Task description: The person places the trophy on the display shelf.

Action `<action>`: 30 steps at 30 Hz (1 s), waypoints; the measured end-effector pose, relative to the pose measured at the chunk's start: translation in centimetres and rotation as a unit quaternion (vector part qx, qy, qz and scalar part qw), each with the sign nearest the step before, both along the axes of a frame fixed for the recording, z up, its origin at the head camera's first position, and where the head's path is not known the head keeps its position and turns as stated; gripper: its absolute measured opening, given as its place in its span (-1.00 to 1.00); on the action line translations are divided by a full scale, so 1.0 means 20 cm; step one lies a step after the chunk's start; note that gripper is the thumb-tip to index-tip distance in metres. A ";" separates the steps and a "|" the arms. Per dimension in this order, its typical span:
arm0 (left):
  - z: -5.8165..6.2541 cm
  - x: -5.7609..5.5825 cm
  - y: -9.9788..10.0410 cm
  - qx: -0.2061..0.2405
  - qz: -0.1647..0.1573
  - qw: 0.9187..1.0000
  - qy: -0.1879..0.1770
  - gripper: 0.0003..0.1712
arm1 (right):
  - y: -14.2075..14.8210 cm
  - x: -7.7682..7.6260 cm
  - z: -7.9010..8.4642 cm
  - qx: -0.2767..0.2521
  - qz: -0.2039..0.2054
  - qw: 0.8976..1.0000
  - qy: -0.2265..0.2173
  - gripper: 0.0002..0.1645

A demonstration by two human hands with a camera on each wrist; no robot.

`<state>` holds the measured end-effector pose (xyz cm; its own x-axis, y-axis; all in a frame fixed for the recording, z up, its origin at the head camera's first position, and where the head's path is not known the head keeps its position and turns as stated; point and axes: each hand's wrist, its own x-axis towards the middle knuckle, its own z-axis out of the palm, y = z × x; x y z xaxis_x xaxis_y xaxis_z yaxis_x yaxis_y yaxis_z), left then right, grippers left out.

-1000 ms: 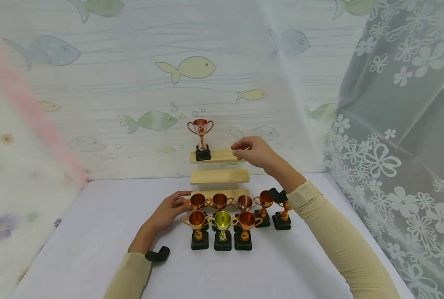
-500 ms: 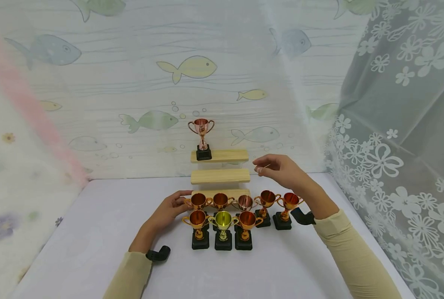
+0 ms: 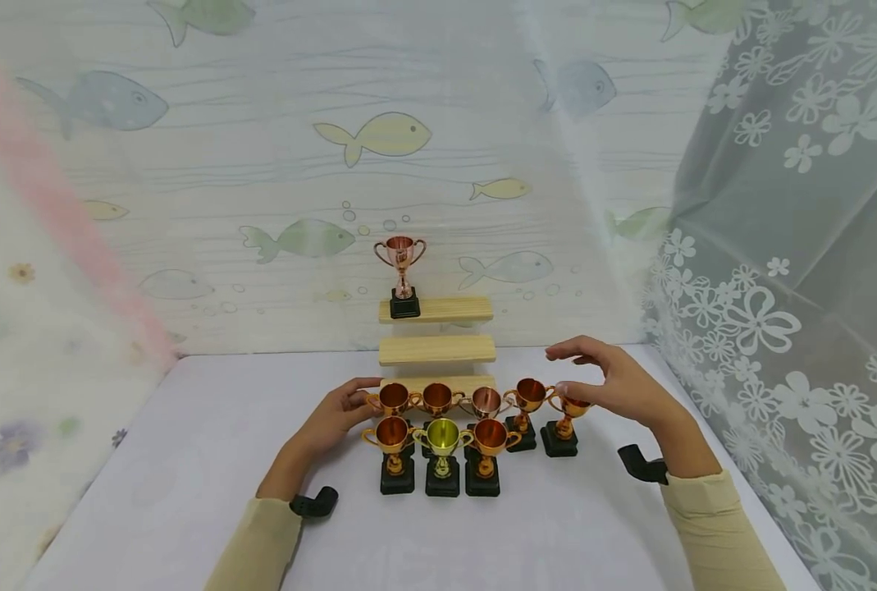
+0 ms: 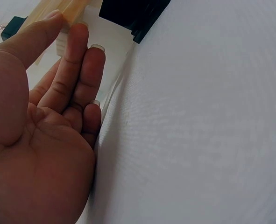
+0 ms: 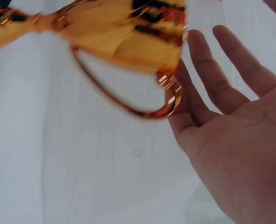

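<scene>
My right hand hovers at the farthest-right gold trophy cup, thumb apart from the loosely bent fingers. Up close in the right wrist view, the gold cup and its curved handle lie beside the spread fingers; no firm hold shows. My left hand rests at the left end of the lowest wooden step. In the left wrist view, its thumb and fingertips are by the wood, fingers only slightly bent. A rose-gold trophy stands on the left of the top step.
Several small trophies on black bases stand before the steps, including a yellow-gold cup in the front row. The middle step is bare wood. A fish-patterned curtain hangs behind the white table; a lace-flowered curtain borders the right.
My right hand has moved from the right end of the top step down and right to the farthest-right gold trophy. The left hand has stayed at the lowest step.
</scene>
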<state>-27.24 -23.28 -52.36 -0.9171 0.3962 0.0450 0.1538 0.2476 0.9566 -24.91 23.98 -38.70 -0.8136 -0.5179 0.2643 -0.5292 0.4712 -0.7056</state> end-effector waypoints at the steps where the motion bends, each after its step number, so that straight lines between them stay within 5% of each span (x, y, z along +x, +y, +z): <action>1: 0.00 0.00 0.00 -0.003 0.000 1.000 0.000 -0.42 | 0.02 0.01 -0.02 -0.001 0.004 1.000 0.001 -0.45; 10: 0.01 0.01 0.00 -0.011 0.009 1.000 -0.005 -0.43 | 0.15 0.05 -0.19 -0.007 0.023 0.997 -0.073 -0.17; 20: 0.01 0.01 0.01 0.001 -0.001 1.000 -0.012 -0.41 | 0.21 0.04 -0.28 -0.024 0.022 0.988 -0.152 -0.06; 30: 0.01 0.01 0.01 -0.001 0.005 1.000 -0.015 -0.42 | 0.24 0.01 -0.38 -0.047 0.025 0.974 -0.221 -0.38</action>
